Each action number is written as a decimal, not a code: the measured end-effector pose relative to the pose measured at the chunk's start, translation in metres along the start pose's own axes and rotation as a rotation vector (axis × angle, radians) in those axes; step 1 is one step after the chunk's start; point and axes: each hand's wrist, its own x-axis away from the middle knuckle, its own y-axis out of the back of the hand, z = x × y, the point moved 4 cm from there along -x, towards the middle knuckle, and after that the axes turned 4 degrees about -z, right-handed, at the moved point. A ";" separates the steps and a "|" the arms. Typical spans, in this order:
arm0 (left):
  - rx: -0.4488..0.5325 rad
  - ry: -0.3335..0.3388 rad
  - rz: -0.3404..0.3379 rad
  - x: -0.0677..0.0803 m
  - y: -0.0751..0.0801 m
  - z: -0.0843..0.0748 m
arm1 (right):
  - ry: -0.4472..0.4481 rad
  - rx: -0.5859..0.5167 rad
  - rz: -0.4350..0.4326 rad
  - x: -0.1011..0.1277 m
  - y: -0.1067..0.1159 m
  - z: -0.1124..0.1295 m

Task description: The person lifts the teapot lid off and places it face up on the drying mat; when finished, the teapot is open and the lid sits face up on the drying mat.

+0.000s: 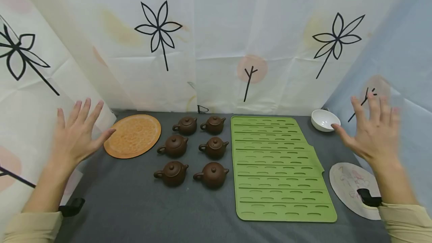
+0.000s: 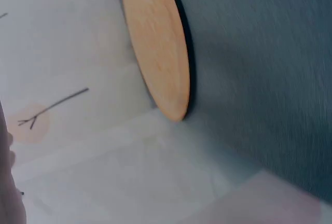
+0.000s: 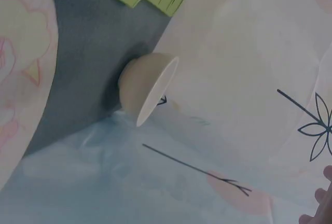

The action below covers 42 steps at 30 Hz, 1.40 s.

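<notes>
Left hand and right hand are hovering spread and released, grasping nothing, flanking six teapots at the surface's far edge.

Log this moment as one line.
left hand: open, raised, empty | right hand: open, raised, empty | six teapots: untouched on table

The round orange tray lies flat on the bench just beside the left hand, past its fingertips, untouched. The small white bowl stands upright and empty close by the thumb of the right hand, apart from it. Both hands are raised, fingers spread.
</notes>
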 end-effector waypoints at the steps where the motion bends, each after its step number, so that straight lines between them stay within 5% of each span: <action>1: 0.020 0.010 0.007 0.001 0.000 -0.002 | 0.012 -0.007 -0.024 0.000 0.000 0.004; 8: 0.242 0.049 -0.064 0.006 -0.003 -0.026 | 0.072 -0.126 -0.240 0.001 -0.009 0.035; 18: 0.615 0.071 -0.130 0.023 -0.004 -0.088 | 0.037 -0.487 -0.102 0.019 -0.032 0.090; 29: 0.865 0.191 0.123 0.052 -0.016 -0.156 | -0.050 -0.864 0.060 0.036 -0.061 0.155; 42: 1.177 0.323 0.331 0.070 -0.038 -0.238 | -0.136 -1.270 0.442 0.052 -0.082 0.234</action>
